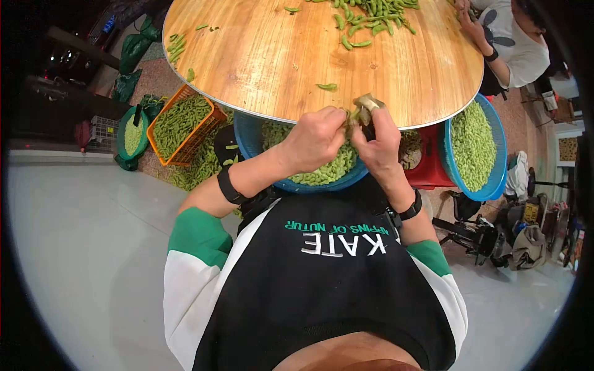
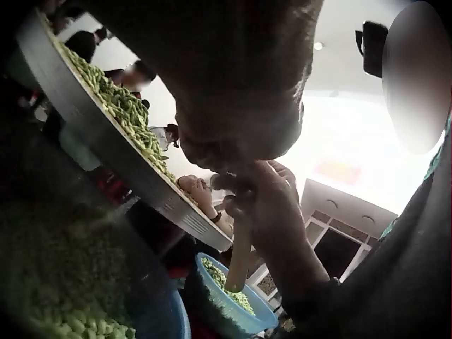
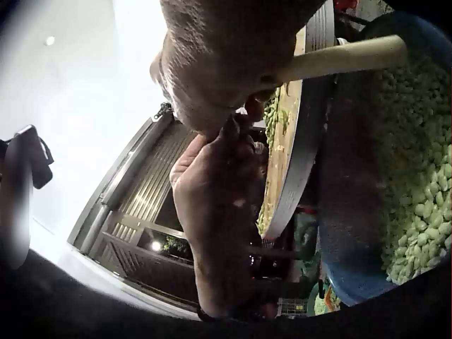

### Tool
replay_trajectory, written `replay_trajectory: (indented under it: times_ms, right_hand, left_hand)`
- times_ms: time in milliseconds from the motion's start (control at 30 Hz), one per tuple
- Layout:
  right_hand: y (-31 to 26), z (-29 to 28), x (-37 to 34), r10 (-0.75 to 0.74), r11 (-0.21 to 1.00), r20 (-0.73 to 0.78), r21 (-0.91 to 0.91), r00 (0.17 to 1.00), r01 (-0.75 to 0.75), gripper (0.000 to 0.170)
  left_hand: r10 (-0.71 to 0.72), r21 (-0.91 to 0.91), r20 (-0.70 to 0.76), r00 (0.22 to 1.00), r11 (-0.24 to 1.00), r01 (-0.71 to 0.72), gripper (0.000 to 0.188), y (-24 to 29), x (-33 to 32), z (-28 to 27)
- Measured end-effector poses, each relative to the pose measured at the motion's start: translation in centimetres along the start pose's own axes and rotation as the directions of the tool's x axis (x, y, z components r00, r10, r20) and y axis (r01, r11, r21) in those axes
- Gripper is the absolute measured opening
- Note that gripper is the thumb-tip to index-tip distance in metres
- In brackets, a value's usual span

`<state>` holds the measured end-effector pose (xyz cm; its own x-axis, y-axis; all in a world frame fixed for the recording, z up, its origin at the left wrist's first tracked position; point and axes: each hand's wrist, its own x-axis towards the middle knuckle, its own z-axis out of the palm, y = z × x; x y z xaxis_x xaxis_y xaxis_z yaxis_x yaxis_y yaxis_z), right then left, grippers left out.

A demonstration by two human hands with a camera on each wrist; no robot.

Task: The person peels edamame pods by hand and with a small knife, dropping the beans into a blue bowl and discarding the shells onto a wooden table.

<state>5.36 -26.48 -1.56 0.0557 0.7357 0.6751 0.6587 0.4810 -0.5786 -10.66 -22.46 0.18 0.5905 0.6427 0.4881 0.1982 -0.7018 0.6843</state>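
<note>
Both hands meet over a blue basin (image 1: 244, 136) of shelled green beans, at the near edge of the round wooden table (image 1: 260, 74). My right hand (image 1: 378, 139) grips a tool with a pale, smooth, stick-like handle (image 3: 346, 60); its working end is hidden among the fingers. The handle (image 2: 240, 261) points down past the hand in the left wrist view. With bent fingers, my left hand (image 1: 315, 139) pinches a small green bean pod (image 1: 354, 115) against the right fingertips, mostly covered by the fingers. One loose pod (image 1: 327, 86) lies just beyond the hands.
A heap of bean pods (image 1: 377, 9) lies at the table's far side. An orange crate of pods (image 1: 185, 127) and a green basin (image 1: 141, 148) stand left. To the right are a red stool (image 1: 430, 157), another blue basin (image 1: 498, 167) of beans, and a seated person (image 1: 513, 43).
</note>
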Motion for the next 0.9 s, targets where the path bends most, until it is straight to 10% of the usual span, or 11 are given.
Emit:
replay_trajectory:
  times_ms: [300, 400, 500, 700, 767, 833, 900]
  right_hand:
    - [1.0, 0.2, -1.2, 0.136, 0.984, 0.154, 0.097, 0.979, -0.152, 0.017]
    - [-0.4, -0.1, -1.2, 0.012, 0.992, 0.171, 0.118, 0.985, -0.033, 0.024]
    - [-0.3, 0.3, -1.8, -0.112, 0.989, 0.184, 0.113, 0.977, 0.092, 0.028]
    - [0.3, 0.0, -2.4, -0.042, 0.994, 0.321, 0.109, 0.946, 0.007, 0.028]
    - [0.8, -0.3, -2.9, 0.019, 0.994, 0.289, 0.099, 0.957, -0.050, 0.028]
    - [0.7, -0.4, -3.2, 0.087, 0.988, 0.270, 0.100, 0.959, -0.118, 0.028]
    - [0.0, -0.1, -3.1, 0.118, 0.971, 0.297, 0.164, 0.948, -0.172, 0.025]
  left_hand:
    - [-0.001, -0.001, 0.012, 1.000, 1.000, 0.001, 0.005, 0.9, -1.4, 0.2]
    - [-0.422, -0.214, 0.061, 0.905, 0.880, 0.425, 0.015, 0.8, -2.1, -0.1]
    - [-0.484, -0.331, 0.113, 0.868, 0.805, 0.492, 0.015, -0.5, -3.3, 1.0]
    - [-0.350, -0.128, 0.132, 0.928, 0.922, 0.366, 0.021, -0.5, -4.1, 1.0]
    - [-0.105, 0.167, 0.040, 0.994, 0.981, 0.097, 0.027, 0.0, -4.5, 0.4]
    - [-0.034, 0.174, 0.056, 0.998, 0.984, 0.024, 0.030, 0.1, -4.6, 0.2]
    - [-0.289, -0.218, 0.098, 0.952, 0.928, 0.304, 0.026, 0.5, -4.9, 0.3]
